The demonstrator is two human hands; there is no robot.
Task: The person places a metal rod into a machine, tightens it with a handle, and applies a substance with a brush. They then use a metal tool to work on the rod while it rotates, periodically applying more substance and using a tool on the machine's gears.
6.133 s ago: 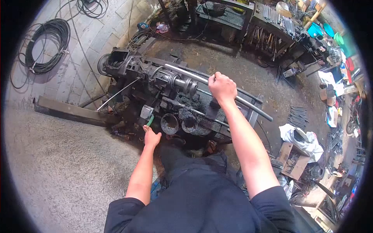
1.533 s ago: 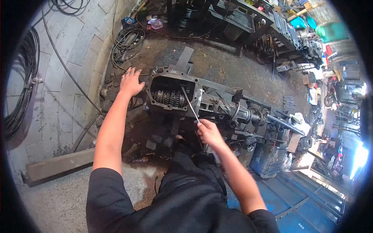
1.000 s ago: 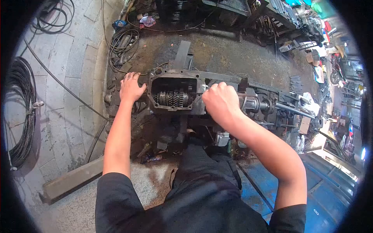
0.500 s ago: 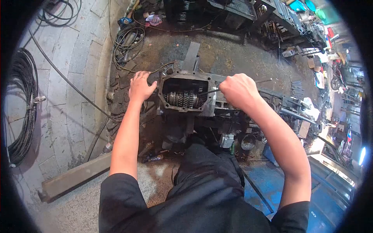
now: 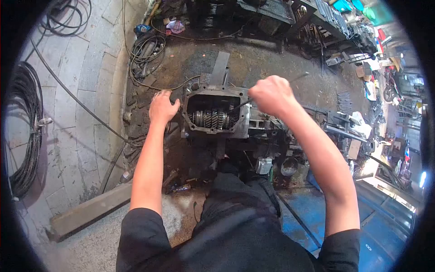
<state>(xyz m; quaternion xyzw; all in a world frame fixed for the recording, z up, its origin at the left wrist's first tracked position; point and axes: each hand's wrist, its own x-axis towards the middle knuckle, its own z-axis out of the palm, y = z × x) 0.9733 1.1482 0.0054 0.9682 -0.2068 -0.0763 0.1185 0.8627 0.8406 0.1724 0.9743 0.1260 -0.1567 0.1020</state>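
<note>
An opened gearbox housing (image 5: pixel 245 119) lies in front of me with its rectangular cavity facing up. Inside sits a row of oily metal gears (image 5: pixel 210 119) on a shaft. My right hand (image 5: pixel 272 94) is closed around a thin dark metal rod (image 5: pixel 239 105), holding it at a slant above the housing's right side. The rod's lower end reaches into the cavity by the right-hand gears; its exact contact is hard to see. At the housing's left edge rests my left hand (image 5: pixel 162 109), thumb apart from the fingers and nothing in its grasp.
A flat metal bar (image 5: pixel 220 65) sticks out behind the housing. Coiled cables (image 5: pixel 147 54) lie on the floor beyond my left hand. A long beam (image 5: pixel 90 211) is at lower left, a small metal can (image 5: pixel 288 169) at my feet. Machine parts (image 5: pixel 346 129) stand to the right.
My right hand has risen slightly and moved a little left, tilting the rod more steeply. My left hand stays by the housing's left edge. The view has shifted slightly.
</note>
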